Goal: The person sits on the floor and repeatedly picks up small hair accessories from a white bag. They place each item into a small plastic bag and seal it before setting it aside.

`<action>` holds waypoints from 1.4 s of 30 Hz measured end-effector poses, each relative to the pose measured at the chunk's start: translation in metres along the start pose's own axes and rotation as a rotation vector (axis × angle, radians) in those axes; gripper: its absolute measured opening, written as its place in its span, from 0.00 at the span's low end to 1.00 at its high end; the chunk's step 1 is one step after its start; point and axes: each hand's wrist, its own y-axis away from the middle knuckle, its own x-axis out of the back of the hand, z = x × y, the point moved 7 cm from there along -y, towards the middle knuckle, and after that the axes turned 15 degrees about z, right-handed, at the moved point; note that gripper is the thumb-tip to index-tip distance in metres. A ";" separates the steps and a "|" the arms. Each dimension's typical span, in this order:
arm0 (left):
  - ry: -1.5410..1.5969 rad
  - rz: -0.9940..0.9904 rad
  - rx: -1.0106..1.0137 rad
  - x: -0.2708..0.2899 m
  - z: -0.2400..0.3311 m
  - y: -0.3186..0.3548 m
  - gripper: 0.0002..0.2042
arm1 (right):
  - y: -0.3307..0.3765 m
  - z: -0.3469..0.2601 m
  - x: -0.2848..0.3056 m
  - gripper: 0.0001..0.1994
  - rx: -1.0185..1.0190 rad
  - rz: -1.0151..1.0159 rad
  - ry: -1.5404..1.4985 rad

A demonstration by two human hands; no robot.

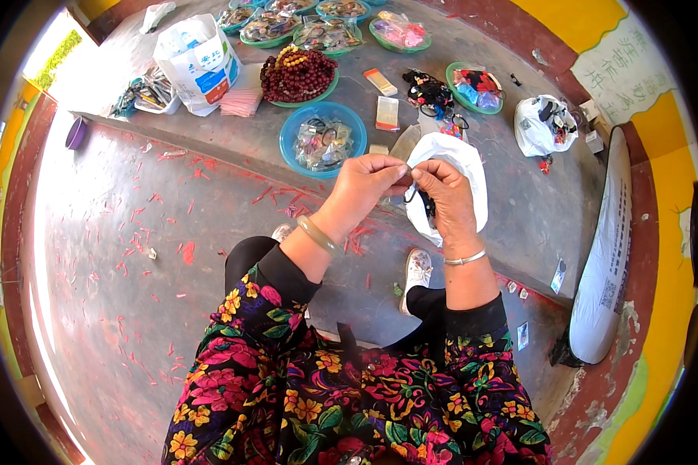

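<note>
My left hand (368, 182) and my right hand (450, 203) meet in front of me, thumbs and fingertips pinched together. What lies between the fingertips is too small to make out. Just below them shows a thin dark loop, and I cannot tell which hand it belongs to. Behind my right hand, a white plastic bag (473, 167) stands with its mouth spread, and dark items show partly inside it. To the left of the bag sits a blue basin (288, 141) filled with small clear packets (323, 144).
Farther back are a green tray of dark red beads (298, 76), several trays of packaged trinkets, a pile of black bands (428, 89), two small boxes and a tall white bag (198, 62). A stuffed bag (547, 125) stands right, near a long wrapped roll (605, 256). Red scraps litter the floor.
</note>
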 end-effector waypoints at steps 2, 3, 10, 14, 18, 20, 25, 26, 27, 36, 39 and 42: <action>-0.005 -0.010 -0.006 -0.001 0.000 0.001 0.08 | -0.001 0.002 0.001 0.08 0.003 -0.005 -0.011; -0.008 -0.015 -0.009 -0.002 0.000 0.001 0.08 | -0.001 0.003 0.001 0.08 0.004 -0.008 -0.016; -0.023 -0.023 -0.026 -0.001 0.002 0.000 0.09 | 0.000 -0.004 0.005 0.06 0.065 0.027 0.035; -0.011 -0.040 -0.028 -0.001 0.005 0.001 0.09 | 0.005 -0.014 0.003 0.06 0.108 0.042 0.083; 0.028 -0.070 -0.017 -0.001 0.009 0.001 0.09 | 0.008 -0.021 0.001 0.05 0.144 0.038 0.097; 0.048 -0.076 -0.007 -0.001 0.008 0.000 0.09 | 0.007 -0.020 0.001 0.05 0.165 0.022 0.121; 0.051 -0.066 0.024 0.004 0.000 -0.004 0.08 | 0.004 -0.016 0.002 0.06 0.259 0.011 0.292; 0.033 -0.056 0.038 0.005 -0.001 -0.004 0.07 | 0.006 -0.019 -0.001 0.06 0.295 0.009 0.335; 0.014 -0.046 0.052 0.005 -0.002 -0.004 0.07 | 0.007 -0.021 -0.003 0.07 0.330 0.006 0.378; -0.033 0.034 -0.006 0.008 -0.004 -0.005 0.05 | 0.007 -0.015 -0.009 0.07 0.274 0.005 0.305; -0.026 0.028 -0.009 0.008 -0.007 -0.005 0.04 | 0.006 -0.010 -0.009 0.07 0.216 -0.032 0.276; 0.035 0.018 0.010 0.007 -0.007 -0.004 0.04 | 0.007 -0.011 -0.007 0.06 0.210 -0.030 0.241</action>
